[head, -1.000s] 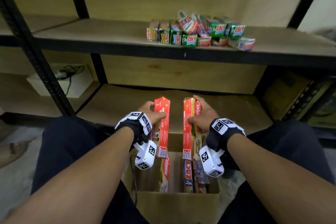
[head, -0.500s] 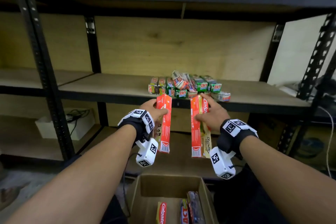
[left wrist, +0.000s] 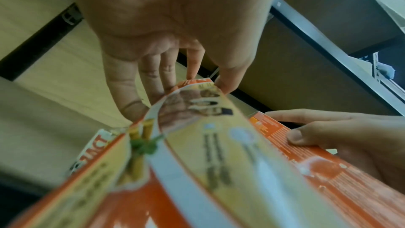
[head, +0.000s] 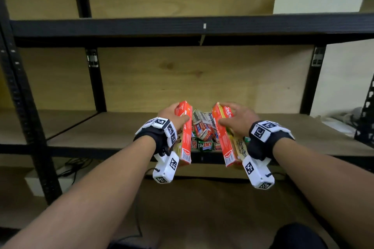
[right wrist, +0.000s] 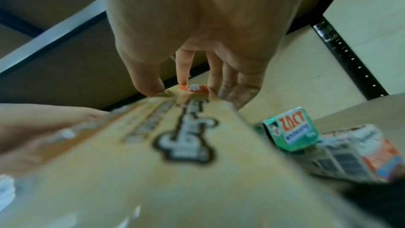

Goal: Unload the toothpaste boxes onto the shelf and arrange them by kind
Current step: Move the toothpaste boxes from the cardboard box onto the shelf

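Note:
My left hand (head: 175,116) grips long red toothpaste boxes (head: 185,133) on edge, just left of the pile on the shelf. In the left wrist view its fingers (left wrist: 129,91) wrap the far end of a red and cream box (left wrist: 219,153). My right hand (head: 236,117) grips a red box (head: 223,135) together with a cream one (head: 239,146) just right of the pile. The pile of small green and red-white toothpaste boxes (head: 203,131) lies between the two hands on the wooden shelf (head: 113,129). A green box (right wrist: 289,133) shows beside the cream box (right wrist: 175,153).
The black metal rack has an upright (head: 95,79) left of the pile and another (head: 312,81) to the right. An upper shelf beam (head: 182,26) runs overhead. The shelf board lies bare left and right of the pile. A white box with cables (head: 66,172) sits on the lower level.
Both hands have lifted the boxes from above the carton up and forward to the shelf, flanking the pile. The view rose, and the carton has dropped out of sight.

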Tool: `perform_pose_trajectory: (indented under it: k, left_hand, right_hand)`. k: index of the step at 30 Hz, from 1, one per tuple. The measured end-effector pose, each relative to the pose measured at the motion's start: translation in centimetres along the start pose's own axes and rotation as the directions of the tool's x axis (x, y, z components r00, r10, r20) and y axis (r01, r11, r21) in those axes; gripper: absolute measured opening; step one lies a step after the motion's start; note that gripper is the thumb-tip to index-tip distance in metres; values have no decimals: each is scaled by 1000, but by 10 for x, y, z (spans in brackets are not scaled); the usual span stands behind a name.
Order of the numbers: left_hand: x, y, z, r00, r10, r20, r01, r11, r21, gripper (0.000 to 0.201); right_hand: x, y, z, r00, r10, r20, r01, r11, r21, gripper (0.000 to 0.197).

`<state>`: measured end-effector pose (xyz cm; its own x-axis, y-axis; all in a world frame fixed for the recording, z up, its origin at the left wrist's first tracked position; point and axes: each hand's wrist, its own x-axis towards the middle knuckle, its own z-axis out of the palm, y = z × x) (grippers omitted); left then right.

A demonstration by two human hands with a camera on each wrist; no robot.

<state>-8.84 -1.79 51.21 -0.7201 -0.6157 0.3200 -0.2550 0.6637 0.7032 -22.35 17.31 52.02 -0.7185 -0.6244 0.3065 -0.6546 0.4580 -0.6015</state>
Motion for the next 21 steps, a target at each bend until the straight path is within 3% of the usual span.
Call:
perform_pose_trajectory:
  k: [9,15,16,19,21]
  left_hand:
    - [85,-5,9,994,-70,85,56,986,158,54]
    - [134,-19,26,982,-154,110,114,946,302,44]
    - [140,-20,28,978,-170,119,125,940,319,46]
    - [156,-25,33,973,-195,126,138,921,365,75]
    - [162,-27,35,971,-198,130,135,914,382,79]
  right_hand:
    - [94,-7,6,999,-3,37,10,985,-174,60]
    - [135,-1,16,989,73,125,-41,970,-240,54]
    - [140,0,18,985,84,151,-41,963,-268,54]
    - [151,1,20,968,116,225,-30,935,-354,56]
    - [159,2,22,957,138,255,-39,933,-357,57]
